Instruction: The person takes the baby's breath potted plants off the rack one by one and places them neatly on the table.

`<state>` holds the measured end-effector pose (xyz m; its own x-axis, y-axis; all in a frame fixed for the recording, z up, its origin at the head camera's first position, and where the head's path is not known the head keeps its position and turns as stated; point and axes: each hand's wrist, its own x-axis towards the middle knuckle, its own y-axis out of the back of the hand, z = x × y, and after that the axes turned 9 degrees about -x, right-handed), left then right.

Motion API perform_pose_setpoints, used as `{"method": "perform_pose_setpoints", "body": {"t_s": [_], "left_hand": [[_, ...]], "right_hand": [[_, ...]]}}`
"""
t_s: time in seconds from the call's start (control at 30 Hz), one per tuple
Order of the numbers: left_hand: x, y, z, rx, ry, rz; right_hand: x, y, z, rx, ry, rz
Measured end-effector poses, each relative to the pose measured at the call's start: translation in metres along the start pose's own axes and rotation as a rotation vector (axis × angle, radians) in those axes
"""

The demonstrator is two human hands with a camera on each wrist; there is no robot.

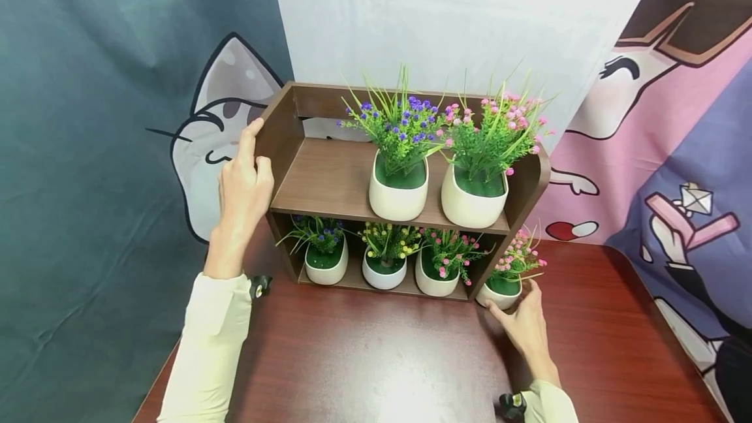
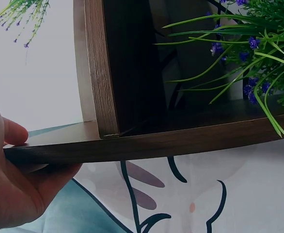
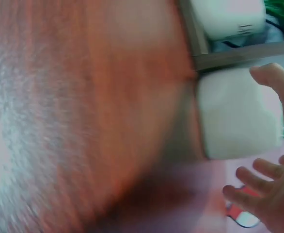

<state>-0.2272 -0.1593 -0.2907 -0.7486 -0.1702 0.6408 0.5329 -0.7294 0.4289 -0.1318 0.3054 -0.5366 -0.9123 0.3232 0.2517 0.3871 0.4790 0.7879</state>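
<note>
A brown two-level wooden shelf (image 1: 329,168) stands on the table. At its left side panel, my left hand (image 1: 243,181) grips the panel's edge, which passes between thumb and fingers in the left wrist view. A pink-flowered plant in a white pot (image 1: 499,294) stands beside the shelf's right side. My right hand (image 1: 525,318) is at this pot with its thumb by the front and its fingers by the right side. In the right wrist view the fingers are spread, apart from the white pot (image 3: 241,116); whether the thumb touches it I cannot tell.
On the top board stand a purple-flowered pot (image 1: 399,194) and a pink-flowered pot (image 1: 474,201). The lower level holds a purple-flowered pot (image 1: 326,266), a yellow-flowered pot (image 1: 384,275) and another pink-flowered pot (image 1: 436,282). Printed cloth hangs behind the glossy red-brown table (image 1: 364,351).
</note>
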Motion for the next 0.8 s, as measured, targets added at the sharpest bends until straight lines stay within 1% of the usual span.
{"method": "perform_pose_setpoints", "body": {"t_s": [0.07,0.17,0.37,0.5,0.6,0.8], "left_hand": [[0.000,0.000,0.000,-0.001,0.002,-0.001],[-0.001,-0.001,0.000,-0.004,0.003,0.000],[-0.002,-0.001,0.000,-0.009,0.005,-0.001],[-0.002,-0.002,-0.001,-0.009,0.005,0.002],[-0.002,-0.003,-0.001,-0.006,0.004,0.008],[-0.001,-0.003,0.000,-0.007,-0.003,0.014]], "right_hand": [[-0.004,0.010,-0.003,-0.023,-0.014,0.006],[-0.012,0.024,-0.008,-0.017,-0.030,0.033],[-0.032,0.050,-0.027,0.021,-0.023,0.139],[-0.044,0.063,-0.047,0.033,-0.024,0.201],[-0.051,0.069,-0.064,0.036,-0.023,0.233],[-0.064,0.074,-0.101,0.063,0.010,0.248]]}}
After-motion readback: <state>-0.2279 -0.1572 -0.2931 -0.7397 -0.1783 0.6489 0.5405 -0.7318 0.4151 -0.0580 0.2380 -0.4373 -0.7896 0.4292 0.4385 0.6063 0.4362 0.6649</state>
